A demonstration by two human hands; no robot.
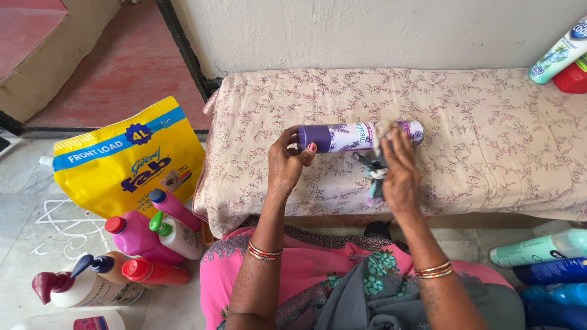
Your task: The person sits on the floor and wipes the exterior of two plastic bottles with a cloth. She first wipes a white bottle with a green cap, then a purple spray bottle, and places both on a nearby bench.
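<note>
A spray can [348,136] with a purple cap and a pale flowered label lies sideways on the low bench [489,134], cap end to the left. My left hand [288,162] grips it at the purple cap. My right hand [398,172] presses a crumpled cloth [374,168] of grey, white and pink against the can's right half. The cloth hangs down under my fingers.
The bench has a cream floral cover and stands against a white wall. On the floor at left: a large yellow detergent pouch [131,160], pink and white bottles [153,235], a pump bottle [82,287]. More bottles lie at right [541,247] and on the bench's far right corner [559,55].
</note>
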